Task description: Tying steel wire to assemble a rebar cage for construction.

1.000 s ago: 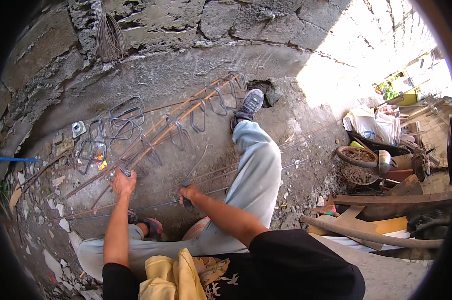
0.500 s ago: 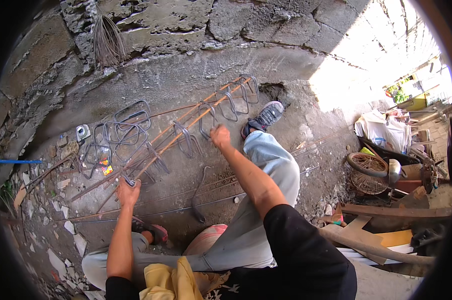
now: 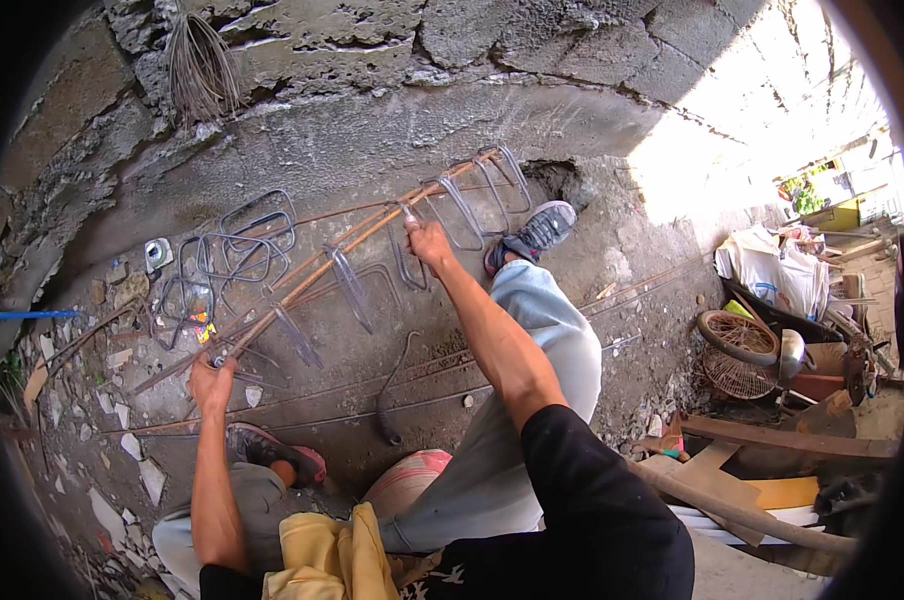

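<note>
Two rust-orange steel rods [image 3: 347,246] slant across the ground in front of me, close together. Along them hang several grey bent-wire stirrups [image 3: 350,290], some blurred by motion. At the rods' near left end, my left hand [image 3: 212,380] is closed round them, with a bit of grey metal at its fingers. My right hand [image 3: 429,243] is closed on a stirrup [image 3: 402,258] farther up the rods; its fingertips are partly hidden. Loose stirrups [image 3: 257,235] lie in an overlapping pile left of the rods.
A rough block wall [image 3: 372,130] runs behind the rods. A tape measure [image 3: 158,255] lies by the pile. A dark bent bar [image 3: 387,400] and thin rods lie before me. Rubble [image 3: 152,480] is at left; a wheel [image 3: 737,337], scrap and planks are at right.
My left hand has moved left with the rod ends, and my right hand has moved slightly up and left. The rods now lie closer together, and the hanging stirrups have swung.
</note>
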A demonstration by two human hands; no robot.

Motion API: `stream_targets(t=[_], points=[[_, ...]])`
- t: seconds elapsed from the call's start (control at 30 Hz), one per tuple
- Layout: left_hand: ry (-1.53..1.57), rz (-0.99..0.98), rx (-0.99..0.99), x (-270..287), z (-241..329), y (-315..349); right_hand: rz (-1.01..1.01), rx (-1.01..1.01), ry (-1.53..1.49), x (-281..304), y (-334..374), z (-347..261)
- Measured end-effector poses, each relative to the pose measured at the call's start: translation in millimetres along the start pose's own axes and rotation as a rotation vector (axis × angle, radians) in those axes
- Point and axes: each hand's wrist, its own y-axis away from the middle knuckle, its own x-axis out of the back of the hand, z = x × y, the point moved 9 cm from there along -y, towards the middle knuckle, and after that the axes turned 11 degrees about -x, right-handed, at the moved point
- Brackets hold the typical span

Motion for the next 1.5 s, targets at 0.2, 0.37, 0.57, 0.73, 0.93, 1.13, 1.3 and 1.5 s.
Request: stream_targets(t=[0.2,0.37,0.57,0.73,0.93,1.13,1.3,1.5], points=[[-0.042,-0.208,0.096,48,-74,-21,0.055,0.170,0.576,-43,78,-107],[0.013,-0.368,0.142,24,-92,-29,-0.085,0.256,1.074,-69,73,-122],[0.254,-0.113,0.255,-8,-119,-32,-0.604,0.115,1.530,-127,51,-29],[0.347,-0.065,0.194,-43,-153,-21,-0.508,0.168,1.404,-170,14,-22],[0.690,-0.217,0.538,-74,-102,31,-0.340,0.113,1.344,-140,38,-86],[0.748,-0.027,0.440,-104,-133,3,0.069,0.419,0.814,29,164,-179],[0.425,-0.042,0.296,-99,-157,-16,0.048,0.198,0.975,167,234,-112],[-0.102,0.046,0.382,-19,-44,20,0.249,0.293,0.848,199,237,-155]])
